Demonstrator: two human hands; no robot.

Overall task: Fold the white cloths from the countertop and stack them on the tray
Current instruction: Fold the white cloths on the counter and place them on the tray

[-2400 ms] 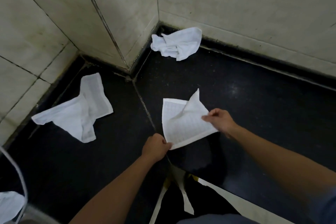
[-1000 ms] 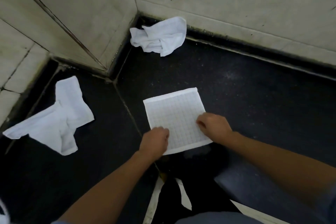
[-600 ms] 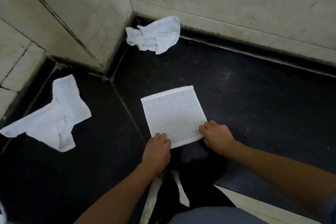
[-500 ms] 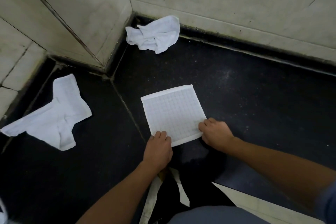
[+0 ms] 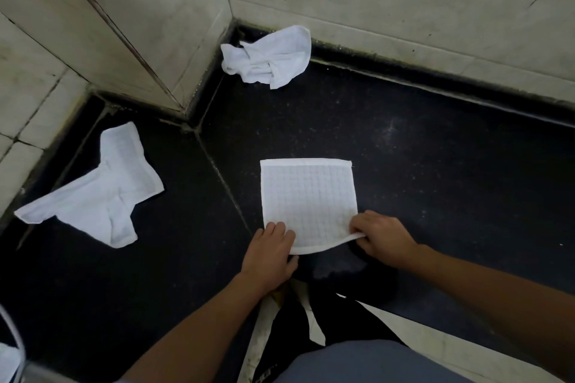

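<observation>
A white waffle-weave cloth (image 5: 308, 199) lies spread flat as a square on the black countertop (image 5: 435, 171). My left hand (image 5: 270, 255) pinches its near left corner. My right hand (image 5: 381, 235) pinches the near right corner, and the near edge is lifted a little off the counter. A second white cloth (image 5: 99, 193) lies rumpled at the left. A third white cloth (image 5: 267, 57) is bunched in the far corner by the wall. At the bottom left edge, a thin white rim (image 5: 14, 339) with something white inside shows; I cannot tell whether it is the tray.
Pale tiled walls (image 5: 140, 9) close the counter at the back and left, with a jutting corner between the two loose cloths. A seam (image 5: 224, 180) runs across the countertop. The counter's front edge and my clothing lie below my arms.
The cloth went from half-unfolded to flat on the counter. My hands slid to its near corners and now grip them, raising the near edge slightly.
</observation>
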